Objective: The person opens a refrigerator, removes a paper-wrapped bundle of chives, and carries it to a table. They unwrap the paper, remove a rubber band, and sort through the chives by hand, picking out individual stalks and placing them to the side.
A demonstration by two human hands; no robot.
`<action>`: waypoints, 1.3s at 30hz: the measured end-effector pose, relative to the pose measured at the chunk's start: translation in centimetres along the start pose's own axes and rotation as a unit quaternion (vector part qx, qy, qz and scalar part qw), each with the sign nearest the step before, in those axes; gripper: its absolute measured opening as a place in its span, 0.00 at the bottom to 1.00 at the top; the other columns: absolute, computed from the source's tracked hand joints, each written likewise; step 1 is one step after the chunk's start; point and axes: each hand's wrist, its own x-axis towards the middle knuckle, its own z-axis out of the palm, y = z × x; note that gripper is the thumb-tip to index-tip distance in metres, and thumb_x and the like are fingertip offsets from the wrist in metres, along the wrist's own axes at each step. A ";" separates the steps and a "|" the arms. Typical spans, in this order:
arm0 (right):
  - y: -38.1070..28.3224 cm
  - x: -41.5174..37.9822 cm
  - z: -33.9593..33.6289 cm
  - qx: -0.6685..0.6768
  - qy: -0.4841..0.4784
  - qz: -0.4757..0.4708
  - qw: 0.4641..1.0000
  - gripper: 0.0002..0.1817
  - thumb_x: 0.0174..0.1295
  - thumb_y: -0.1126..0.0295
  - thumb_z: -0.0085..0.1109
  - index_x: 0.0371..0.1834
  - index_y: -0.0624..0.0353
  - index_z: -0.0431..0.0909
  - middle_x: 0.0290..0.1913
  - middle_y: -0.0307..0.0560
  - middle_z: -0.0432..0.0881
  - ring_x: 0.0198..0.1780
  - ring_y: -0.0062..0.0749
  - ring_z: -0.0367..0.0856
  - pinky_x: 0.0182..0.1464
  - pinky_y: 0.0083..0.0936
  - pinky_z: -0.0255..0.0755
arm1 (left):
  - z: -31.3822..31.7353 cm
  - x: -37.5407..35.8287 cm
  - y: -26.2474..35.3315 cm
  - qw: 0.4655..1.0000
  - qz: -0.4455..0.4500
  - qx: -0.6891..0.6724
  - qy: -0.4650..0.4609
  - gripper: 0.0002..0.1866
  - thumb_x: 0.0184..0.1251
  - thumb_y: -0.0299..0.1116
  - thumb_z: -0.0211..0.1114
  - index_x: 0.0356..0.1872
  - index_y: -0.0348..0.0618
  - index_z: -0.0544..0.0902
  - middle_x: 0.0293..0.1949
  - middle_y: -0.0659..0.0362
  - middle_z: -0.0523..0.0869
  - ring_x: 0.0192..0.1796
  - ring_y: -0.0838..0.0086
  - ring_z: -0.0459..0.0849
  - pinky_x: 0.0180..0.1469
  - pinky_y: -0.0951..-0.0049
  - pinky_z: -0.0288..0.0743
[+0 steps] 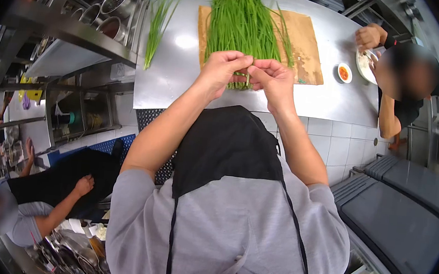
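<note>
Lying in a thick bundle on a brown cutting board, the green chives stretch away from the fingers toward the far edge of the steel table, their cut ends just under the fingertips. The left hand and the right hand meet over those near ends, knuckles almost touching, each with thumb and forefinger pinched together on a few stalks at the bundle's near end; the other fingers curl loosely and whether they grip anything cannot be told. Left of the left hand's fingers, well apart from the board, a thin loose bunch of chives lies straight on the bare steel. Beyond that, further left, round metal containers sit in a rack above a shelf. To the right of the right hand's fingers, past the board's edge, a small white dish of red sauce stands on the table, and just beside it a white plate where another person's hand rests. Below the fingers, nearer the wearer, both bare forearms run back to a grey shirt and a black apron. Far down to the left, another person's hand lies on dark cloth near a pile of metal utensils.
</note>
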 end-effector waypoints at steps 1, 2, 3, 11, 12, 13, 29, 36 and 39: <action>0.1 0.0 0.0 0.007 0.010 0.007 1.000 0.09 0.58 0.73 0.69 0.39 0.63 0.82 0.30 0.41 0.85 0.28 0.19 0.81 0.27 0.16 0.74 | 0.1 -0.1 -0.2 1.000 0.012 0.007 0.005 0.08 0.69 0.36 0.67 0.42 0.43 0.84 0.38 0.62 0.85 0.41 0.76 0.82 0.46 0.72 0.76; 0.2 0.1 0.1 0.013 0.019 0.015 1.000 0.08 0.58 0.73 0.69 0.38 0.62 0.82 0.30 0.40 0.85 0.28 0.19 0.81 0.27 0.17 0.74 | 0.3 0.2 -0.3 1.000 0.025 0.014 0.009 0.08 0.69 0.36 0.67 0.42 0.44 0.84 0.38 0.63 0.85 0.41 0.76 0.82 0.46 0.72 0.76; 0.2 0.1 0.1 0.020 0.028 0.024 0.999 0.08 0.59 0.72 0.69 0.38 0.61 0.82 0.30 0.40 0.85 0.29 0.19 0.81 0.28 0.17 0.74 | 0.3 0.4 -0.4 0.999 0.027 -0.012 0.013 0.08 0.69 0.36 0.67 0.41 0.44 0.84 0.38 0.63 0.85 0.41 0.76 0.82 0.47 0.72 0.76; 0.9 0.8 -0.1 0.227 0.023 -0.078 0.971 0.05 0.64 0.73 0.64 0.40 0.58 0.78 0.37 0.44 0.84 0.33 0.26 0.82 0.34 0.25 0.79 | -0.6 1.3 -1.3 0.970 0.025 -0.235 0.063 0.08 0.71 0.35 0.64 0.42 0.42 0.80 0.38 0.61 0.84 0.40 0.75 0.81 0.46 0.73 0.79; 0.6 1.0 -0.4 0.236 0.026 -0.088 0.968 0.06 0.64 0.74 0.64 0.40 0.58 0.77 0.36 0.45 0.84 0.31 0.26 0.82 0.33 0.25 0.79 | -0.7 1.5 -1.1 0.964 0.040 -0.245 0.091 0.08 0.71 0.35 0.64 0.41 0.42 0.80 0.37 0.60 0.84 0.39 0.75 0.81 0.44 0.74 0.79; 0.2 1.5 -1.1 0.215 0.035 -0.098 0.971 0.06 0.63 0.74 0.64 0.40 0.59 0.77 0.36 0.45 0.84 0.31 0.26 0.82 0.32 0.25 0.79 | -1.1 1.6 -0.8 0.958 0.057 -0.253 0.119 0.07 0.71 0.35 0.64 0.40 0.42 0.80 0.37 0.60 0.84 0.38 0.76 0.82 0.42 0.74 0.80; 0.3 4.5 -8.4 -0.483 0.145 -0.247 0.828 0.12 0.60 0.66 0.65 0.40 0.63 0.86 0.39 0.52 0.87 0.38 0.42 0.86 0.43 0.36 0.78 | -2.2 -0.7 -0.5 0.989 0.119 -0.072 0.045 0.06 0.70 0.31 0.65 0.34 0.40 0.80 0.45 0.55 0.86 0.34 0.80 0.82 0.40 0.76 0.80; -2.7 2.4 0.6 -0.144 -0.043 -0.048 0.987 0.14 0.63 0.65 0.67 0.47 0.61 0.83 0.37 0.39 0.86 0.37 0.17 0.81 0.35 0.17 0.74 | -0.1 -1.0 0.0 0.991 0.113 0.072 0.004 0.05 0.66 0.30 0.68 0.31 0.43 0.83 0.27 0.66 0.82 0.31 0.83 0.78 0.36 0.79 0.75; -1.8 3.1 0.5 -0.046 -0.069 -0.048 0.995 0.12 0.61 0.68 0.69 0.43 0.63 0.83 0.32 0.38 0.84 0.31 0.16 0.79 0.31 0.18 0.73 | -0.1 -1.6 0.1 0.988 0.124 0.085 0.034 0.07 0.67 0.31 0.67 0.30 0.42 0.83 0.28 0.66 0.83 0.31 0.83 0.78 0.35 0.79 0.76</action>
